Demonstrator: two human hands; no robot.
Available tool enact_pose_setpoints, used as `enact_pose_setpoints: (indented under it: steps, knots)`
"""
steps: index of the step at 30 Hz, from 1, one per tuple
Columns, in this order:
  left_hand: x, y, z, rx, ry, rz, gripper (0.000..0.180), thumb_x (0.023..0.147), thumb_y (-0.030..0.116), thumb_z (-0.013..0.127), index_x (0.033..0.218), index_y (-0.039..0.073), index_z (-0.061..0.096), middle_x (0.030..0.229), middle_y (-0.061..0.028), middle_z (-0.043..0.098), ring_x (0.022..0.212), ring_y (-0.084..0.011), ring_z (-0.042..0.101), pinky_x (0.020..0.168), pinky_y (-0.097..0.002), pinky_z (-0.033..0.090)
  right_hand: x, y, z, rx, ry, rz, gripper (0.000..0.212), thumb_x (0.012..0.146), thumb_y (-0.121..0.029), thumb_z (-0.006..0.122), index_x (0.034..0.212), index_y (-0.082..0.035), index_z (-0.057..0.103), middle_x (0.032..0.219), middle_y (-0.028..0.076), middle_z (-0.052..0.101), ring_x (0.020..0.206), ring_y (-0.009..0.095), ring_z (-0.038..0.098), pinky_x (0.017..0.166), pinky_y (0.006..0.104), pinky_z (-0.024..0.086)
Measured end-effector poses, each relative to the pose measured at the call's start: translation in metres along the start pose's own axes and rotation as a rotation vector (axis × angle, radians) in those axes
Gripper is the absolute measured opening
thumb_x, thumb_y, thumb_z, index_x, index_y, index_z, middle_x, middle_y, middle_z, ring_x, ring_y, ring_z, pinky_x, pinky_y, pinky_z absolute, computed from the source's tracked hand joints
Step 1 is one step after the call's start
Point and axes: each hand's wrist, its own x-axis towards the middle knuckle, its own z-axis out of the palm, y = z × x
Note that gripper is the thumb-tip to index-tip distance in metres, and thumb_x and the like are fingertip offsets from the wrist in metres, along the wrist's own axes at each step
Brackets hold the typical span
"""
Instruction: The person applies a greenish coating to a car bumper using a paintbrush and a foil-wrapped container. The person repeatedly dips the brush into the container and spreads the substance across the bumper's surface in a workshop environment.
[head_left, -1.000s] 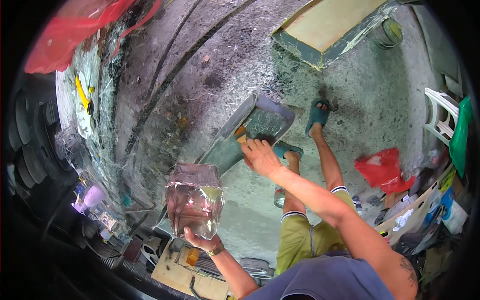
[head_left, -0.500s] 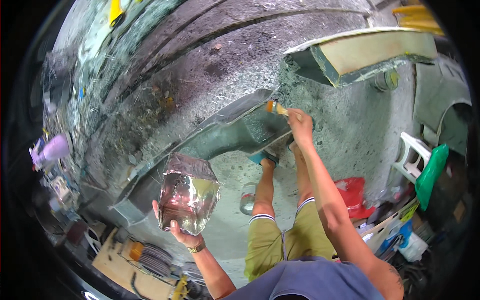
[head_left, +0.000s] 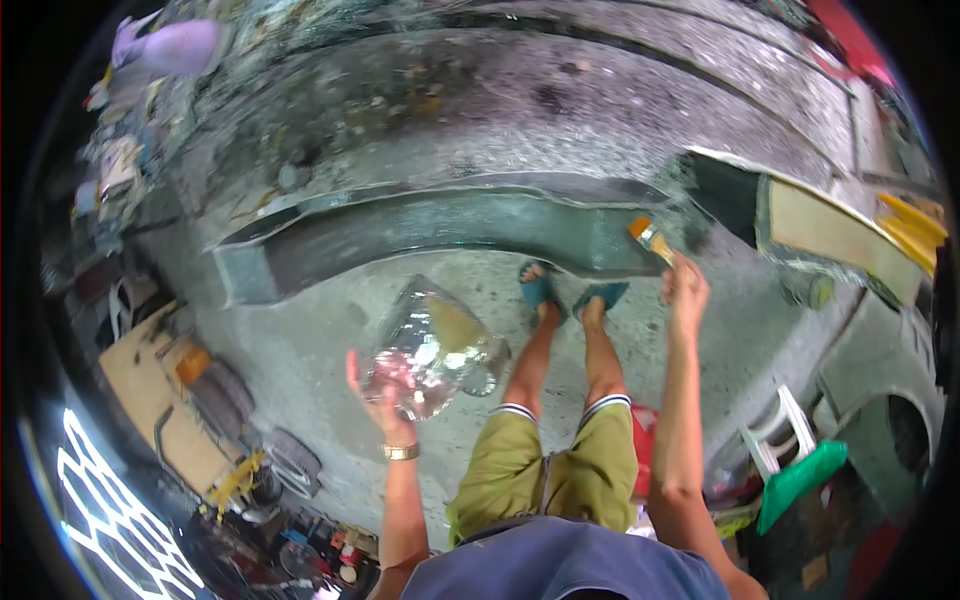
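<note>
My left hand [head_left: 388, 402] is closed around the lower side of a shiny, see-through, crumpled-looking container [head_left: 450, 340], held above the floor. Motion blurs the container, and its contents cannot be made out. In my right hand [head_left: 686, 292] is a paintbrush [head_left: 655, 240] with a pale wooden handle and orange bristles, gripped by the handle. Its bristles are over the right end of a long, curved, dark grey trough-like piece [head_left: 430, 225] lying on the floor. The inside of that piece has a wet-looking sheen. Whether the bristles touch it, I cannot tell.
My sandalled feet [head_left: 540, 288] stand close to the long piece's near edge. Another hollow piece with a beige panel [head_left: 835, 225] lies at the right, beside a can [head_left: 808, 290]. A white plastic stool [head_left: 778, 438] and a green bag [head_left: 800, 485] are lower right. A board [head_left: 150, 385] lies left.
The view has turned, so the long piece now lies nearly level across it. The brush is now over that piece's right end, and the container is tilted differently in my left hand.
</note>
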Motion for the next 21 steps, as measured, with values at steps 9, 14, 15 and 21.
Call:
enact_pose_setpoints:
  steps: [9,14,15,21]
  knots:
    - [-0.036,-0.051,-0.036,0.021,0.188,-0.033,0.083,0.079,0.036,0.067,0.145,0.005,0.027,0.146,-0.0117,0.030,0.111,-0.0199,0.051,0.087,-0.0311,0.047,-0.075,-0.083,0.068,-0.007,-0.488,-0.149,0.018,0.094,-0.018,0.057,0.102,-0.002,0.063,0.069,-0.002,0.055,0.057,0.002,0.045,0.047,0.0172,0.033]
    - [-0.036,-0.027,-0.046,-0.018,0.237,-0.061,0.081,0.079,0.035,0.063,0.144,0.002,0.027,0.147,-0.0132,0.028,0.132,-0.0251,0.030,0.109,-0.0387,0.026,-0.131,-0.122,0.123,0.015,-0.752,-0.090,0.014,0.092,-0.013,0.059,0.101,-0.003,0.064,0.070,-0.001,0.059,0.058,0.002,0.047,0.049,0.0174,0.034]
    - [-0.036,-0.022,-0.053,-0.070,0.253,-0.051,0.081,0.078,0.028,0.065,0.144,0.002,0.026,0.147,-0.0140,0.028,0.135,-0.0272,0.025,0.113,-0.0400,0.017,-0.144,-0.128,0.136,0.026,-0.826,-0.094,0.013,0.091,-0.012,0.060,0.100,-0.004,0.066,0.072,0.000,0.060,0.060,0.002,0.048,0.051,0.0170,0.035]
    - [0.001,0.016,-0.080,0.084,0.297,0.038,0.083,0.078,0.024,0.069,0.145,0.004,0.026,0.144,-0.0166,0.028,0.130,-0.0261,0.032,0.107,-0.0377,0.028,-0.206,-0.143,0.210,-0.191,-1.016,-0.472,0.016,0.087,-0.009,0.064,0.100,-0.001,0.068,0.073,0.002,0.061,0.062,0.009,0.053,0.056,0.0252,0.044]
